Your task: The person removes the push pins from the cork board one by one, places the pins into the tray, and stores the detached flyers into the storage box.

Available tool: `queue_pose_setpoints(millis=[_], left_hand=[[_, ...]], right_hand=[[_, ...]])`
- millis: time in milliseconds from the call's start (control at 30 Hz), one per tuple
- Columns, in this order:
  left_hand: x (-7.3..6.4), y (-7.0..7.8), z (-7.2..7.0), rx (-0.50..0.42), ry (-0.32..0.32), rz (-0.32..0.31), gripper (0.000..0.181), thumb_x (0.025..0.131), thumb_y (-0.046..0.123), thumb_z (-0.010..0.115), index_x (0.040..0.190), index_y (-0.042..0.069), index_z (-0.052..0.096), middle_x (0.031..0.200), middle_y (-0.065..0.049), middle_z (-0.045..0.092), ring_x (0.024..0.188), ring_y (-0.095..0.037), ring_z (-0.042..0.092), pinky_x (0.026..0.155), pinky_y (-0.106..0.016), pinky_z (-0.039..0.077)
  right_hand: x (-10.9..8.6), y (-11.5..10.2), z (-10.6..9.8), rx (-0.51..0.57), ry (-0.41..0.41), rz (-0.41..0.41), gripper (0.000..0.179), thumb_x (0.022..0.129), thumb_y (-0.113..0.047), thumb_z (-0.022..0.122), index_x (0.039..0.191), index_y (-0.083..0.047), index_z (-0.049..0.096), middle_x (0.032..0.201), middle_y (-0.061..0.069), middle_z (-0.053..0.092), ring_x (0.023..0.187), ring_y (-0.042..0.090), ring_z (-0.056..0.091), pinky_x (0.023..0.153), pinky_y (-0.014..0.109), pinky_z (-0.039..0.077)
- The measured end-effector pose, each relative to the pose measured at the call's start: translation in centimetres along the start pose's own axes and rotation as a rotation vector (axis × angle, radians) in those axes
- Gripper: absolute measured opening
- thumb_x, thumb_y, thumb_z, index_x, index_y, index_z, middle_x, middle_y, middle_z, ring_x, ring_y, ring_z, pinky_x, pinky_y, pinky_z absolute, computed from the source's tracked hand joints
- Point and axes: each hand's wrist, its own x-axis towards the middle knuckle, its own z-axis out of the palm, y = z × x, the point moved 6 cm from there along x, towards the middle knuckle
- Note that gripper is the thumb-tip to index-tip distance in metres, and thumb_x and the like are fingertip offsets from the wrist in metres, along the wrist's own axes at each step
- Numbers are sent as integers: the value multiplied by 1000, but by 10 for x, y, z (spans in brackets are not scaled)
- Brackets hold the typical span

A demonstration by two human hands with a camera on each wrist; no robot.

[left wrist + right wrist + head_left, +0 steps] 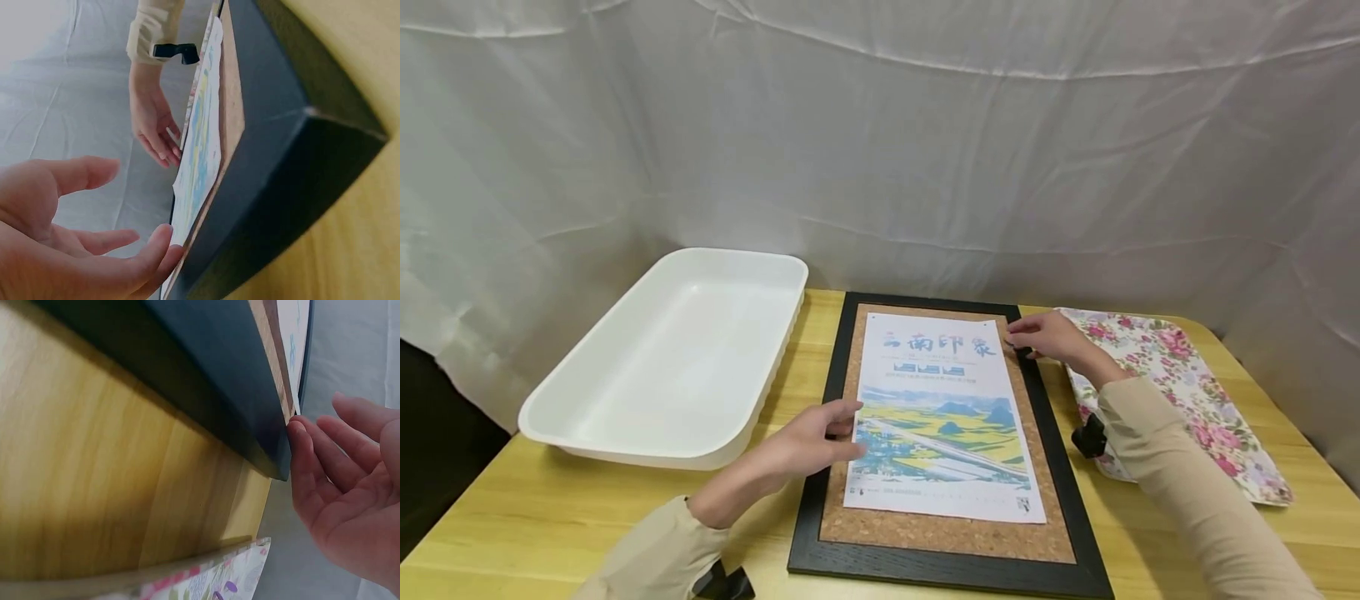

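A paper poster (951,417) with a printed landscape and blue lettering lies on a cork board (940,536) in a black frame (925,565). Small dots show near the poster's two top corners. Beside the poster's left edge is my left hand (808,439), thumb apart from the relaxed fingers; the left wrist view shows its fingertips (164,236) right at the board's edge. My right hand (1054,337) is at the board's upper right, fingertips over the frame by the poster's corner. Its thumb stands off from the fingers in the right wrist view, with nothing between them.
A large white tray (799,287) stands on the wooden table (482,542) left of the board. To the right lies a floral tray (1187,400), partly behind my right forearm. A grey-white cloth (880,150) hangs behind the table.
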Motion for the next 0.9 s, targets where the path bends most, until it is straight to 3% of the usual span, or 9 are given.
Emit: queue_pose_setpoints(millis=[333,500,667,900], left_hand=[[-4,-2,9,-52,-70,-10,63,91,12,66,147,1,38,144,-24,37,135,-41,31,101,-56,35],[-4,-2,12,-156,10,-9,62,90,9,66,146,3,40,142,-23,39,132,-40,35,101,-54,36],[-3,1,16,-348,78,31,66,88,-2,64,147,-1,34,138,-25,42,124,-36,43,97,-47,42],[-1,-3,21,-502,106,6,82,88,-2,62,149,-11,8,152,-29,18,135,-43,28,108,-50,31]], right_hand=[[2,-4,5,93,-68,16,47,98,-19,58,134,11,50,131,30,51,113,38,55,91,45,50],[4,-2,7,162,-100,28,50,98,-19,59,137,10,47,134,29,49,117,38,53,95,46,47],[6,-2,7,274,-118,9,51,98,-12,57,139,14,39,131,32,48,114,37,57,92,44,49],[9,4,11,286,-120,59,61,96,-11,60,146,9,31,120,28,54,96,26,65,84,37,54]])
